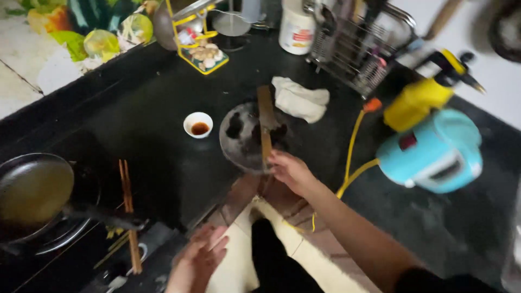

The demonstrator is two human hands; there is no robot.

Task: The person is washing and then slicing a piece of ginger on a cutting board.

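Your right hand [290, 171] clamped on cleaver [266, 122] handle, blade lying across round chopping board [241, 146]; nothing cut yet. Left hand [198, 260] open, empty, well below board.

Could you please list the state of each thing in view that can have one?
Right hand: gripping the cleaver handle.
Cleaver: lying flat across the round board.
Round board: on the counter, dark bits on it.
Left hand: open, holding nothing.
Small white bowl: upright, dark sauce inside.
Chopsticks: lying beside the pan.
Pan: on the stove.
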